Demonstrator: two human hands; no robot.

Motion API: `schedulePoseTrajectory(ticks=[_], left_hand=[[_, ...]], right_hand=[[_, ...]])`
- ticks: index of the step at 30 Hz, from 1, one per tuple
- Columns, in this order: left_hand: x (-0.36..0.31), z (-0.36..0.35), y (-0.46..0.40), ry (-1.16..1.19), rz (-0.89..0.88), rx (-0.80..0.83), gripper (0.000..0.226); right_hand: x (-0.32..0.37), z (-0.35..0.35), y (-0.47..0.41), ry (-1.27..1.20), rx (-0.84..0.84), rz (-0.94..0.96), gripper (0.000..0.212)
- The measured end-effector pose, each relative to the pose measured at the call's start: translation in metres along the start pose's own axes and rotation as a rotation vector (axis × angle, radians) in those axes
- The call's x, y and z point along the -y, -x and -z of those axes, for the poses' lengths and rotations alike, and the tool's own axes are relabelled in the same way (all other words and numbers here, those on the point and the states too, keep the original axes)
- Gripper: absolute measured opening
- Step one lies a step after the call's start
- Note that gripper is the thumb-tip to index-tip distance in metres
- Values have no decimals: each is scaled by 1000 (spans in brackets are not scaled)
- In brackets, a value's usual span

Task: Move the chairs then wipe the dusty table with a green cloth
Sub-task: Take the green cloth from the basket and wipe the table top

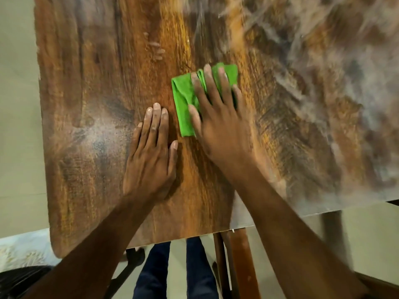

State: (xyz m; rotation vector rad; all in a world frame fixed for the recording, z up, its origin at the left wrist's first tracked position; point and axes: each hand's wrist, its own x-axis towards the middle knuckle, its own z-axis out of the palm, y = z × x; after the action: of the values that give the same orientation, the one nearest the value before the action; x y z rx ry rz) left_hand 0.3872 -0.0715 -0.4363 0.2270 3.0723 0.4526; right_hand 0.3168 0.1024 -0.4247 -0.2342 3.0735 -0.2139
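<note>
A folded green cloth (185, 104) lies on the brown wooden table (86, 83) near its middle. My right hand (218, 117) presses flat on the cloth with straight, spread fingers. Just left of the cloth, my left hand (151, 156) rests flat on the bare wood, fingers straight and together. Grey-white dust (345, 83) covers the right part of the table in streaks. The left part looks mostly clean, with one pale dusty patch (97, 134). Both hands' fingertips look dusty. The picture is motion-blurred.
The table's near edge runs across the bottom, with a wooden leg (239, 264) below it. My legs in dark trousers (172, 270) stand at that edge. A dark object (19, 281) sits at the lower left on the pale floor (17, 104).
</note>
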Motion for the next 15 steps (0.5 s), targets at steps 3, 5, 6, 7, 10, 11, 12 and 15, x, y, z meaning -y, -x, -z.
schedulePoseTrajectory(ticks=[3, 5, 6, 7, 10, 11, 12, 15], left_hand=[[0, 1, 1, 8, -2, 5, 64], [0, 1, 1, 5, 0, 16, 65], [0, 0, 1, 0, 0, 19, 65], [0, -1, 1, -5, 0, 22, 66], [1, -1, 1, -9, 2, 26, 66], [1, -1, 1, -13, -5, 28, 66], [1, 0, 1, -20, -12, 27, 66], [0, 0, 1, -42, -7, 19, 66]], right_hand=[[-4, 11, 99, -27, 84, -82, 67], [-1, 13, 159, -16, 139, -122, 68], [0, 13, 180, -10, 161, -127, 69], [0, 13, 194, -11, 177, -127, 70], [0, 10, 188, -40, 170, -136, 71], [-1, 10, 175, -40, 156, -142, 71], [-1, 10, 159, -38, 141, -151, 71], [-6, 8, 85, -38, 83, -147, 69]])
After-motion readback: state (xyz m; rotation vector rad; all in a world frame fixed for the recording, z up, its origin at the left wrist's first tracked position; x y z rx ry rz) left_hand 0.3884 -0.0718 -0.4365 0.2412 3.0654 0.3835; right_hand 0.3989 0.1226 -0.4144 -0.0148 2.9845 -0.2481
